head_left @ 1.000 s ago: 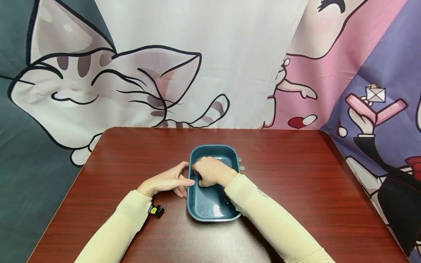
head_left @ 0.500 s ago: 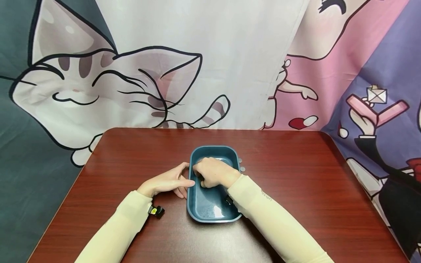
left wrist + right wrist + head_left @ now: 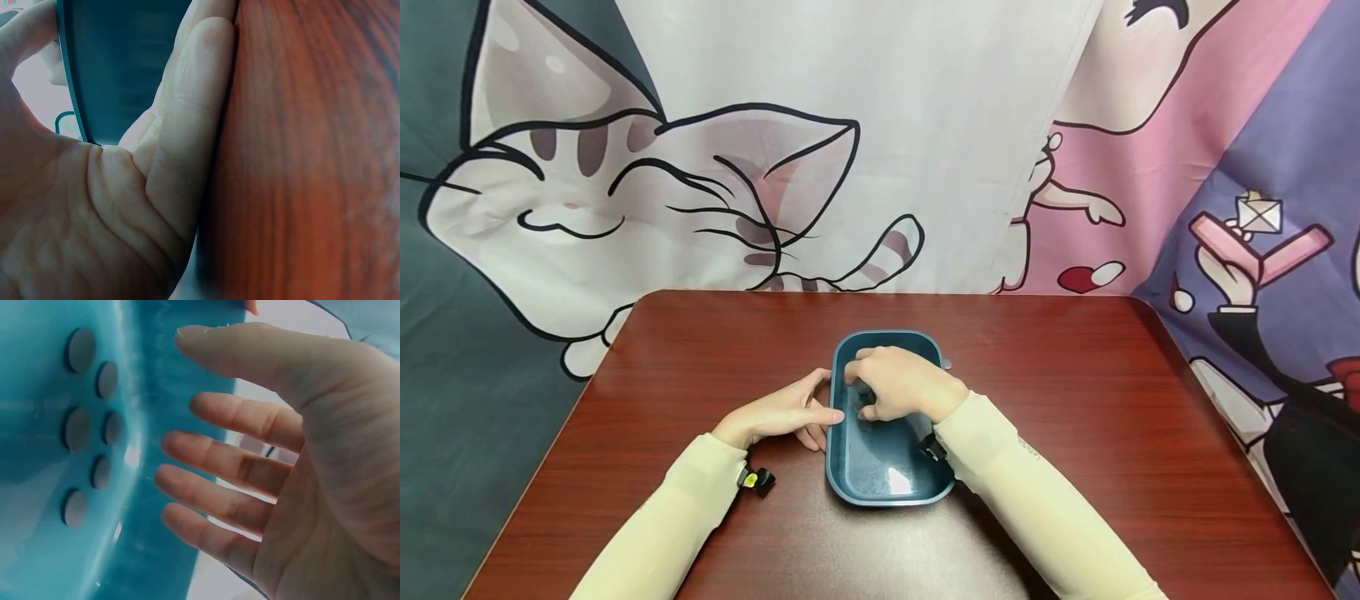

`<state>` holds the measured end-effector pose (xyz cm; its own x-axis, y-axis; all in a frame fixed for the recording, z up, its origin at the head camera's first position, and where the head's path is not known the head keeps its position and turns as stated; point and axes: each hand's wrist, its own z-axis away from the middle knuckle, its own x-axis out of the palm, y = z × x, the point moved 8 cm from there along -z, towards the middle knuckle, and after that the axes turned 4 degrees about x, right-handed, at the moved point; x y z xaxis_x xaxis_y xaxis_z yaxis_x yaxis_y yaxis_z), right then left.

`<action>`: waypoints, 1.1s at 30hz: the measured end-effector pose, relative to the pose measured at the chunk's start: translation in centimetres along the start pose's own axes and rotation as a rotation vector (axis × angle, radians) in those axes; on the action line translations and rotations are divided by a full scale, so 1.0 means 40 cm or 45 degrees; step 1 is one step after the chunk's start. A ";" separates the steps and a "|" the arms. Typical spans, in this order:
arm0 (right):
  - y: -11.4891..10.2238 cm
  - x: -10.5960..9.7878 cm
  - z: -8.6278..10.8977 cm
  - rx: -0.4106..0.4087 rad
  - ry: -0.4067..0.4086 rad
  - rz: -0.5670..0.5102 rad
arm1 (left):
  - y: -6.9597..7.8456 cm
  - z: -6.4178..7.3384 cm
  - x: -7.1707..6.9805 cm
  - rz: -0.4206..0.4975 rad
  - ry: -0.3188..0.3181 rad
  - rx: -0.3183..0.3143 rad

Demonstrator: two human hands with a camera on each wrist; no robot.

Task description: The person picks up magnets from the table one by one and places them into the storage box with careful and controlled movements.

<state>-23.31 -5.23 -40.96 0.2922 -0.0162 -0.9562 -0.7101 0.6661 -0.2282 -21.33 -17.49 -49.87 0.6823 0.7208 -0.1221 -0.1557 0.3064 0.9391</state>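
A dark blue-green rectangular tray (image 3: 868, 479) lies on the table. At its left side, my left hand (image 3: 778, 417) grips the wall, thumb over the rim and fingers outside. In the left wrist view the tray wall (image 3: 119, 69) stands between thumb and fingers. My right hand (image 3: 902, 385) hovers over the tray's far half, fingers spread and bent slightly down. The right wrist view shows nothing between its fingertips (image 3: 178, 445). Several flat grey discs like coins (image 3: 77, 429) lie on the tray floor, in two rough rows, apart from the fingers.
Another small grey disc (image 3: 947, 364) lies on the brown wooden table (image 3: 737, 533), just outside the tray's right rim. Behind the table hangs a cartoon-printed cloth (image 3: 955, 167). Small black cameras (image 3: 763, 482) sit on the wrists.
My right hand has risen a little and shifted right, its fingers opening from a curled pose. Its wrist now hides the nearer disc outside the tray. The left hand and tray stay put.
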 end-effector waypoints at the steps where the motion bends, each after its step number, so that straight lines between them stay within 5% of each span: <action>1: 0.000 -0.006 0.005 -0.006 0.013 0.001 | -0.001 0.000 0.000 0.000 0.001 -0.003; 10: 0.028 -0.058 0.064 -0.062 0.182 0.000 | -0.001 -0.002 0.002 0.014 0.013 -0.007; 20: 0.143 -0.096 0.149 0.013 0.276 0.025 | -0.003 -0.002 0.003 0.011 0.031 0.001; 33: 0.290 -0.057 0.229 0.113 0.316 -0.014 | -0.006 -0.003 0.000 -0.002 0.033 0.002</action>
<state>-26.36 9.36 -39.76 0.1259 -0.1989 -0.9719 -0.6458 0.7273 -0.2325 -21.40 -17.48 -50.14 0.6636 0.7363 -0.1321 -0.1531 0.3066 0.9395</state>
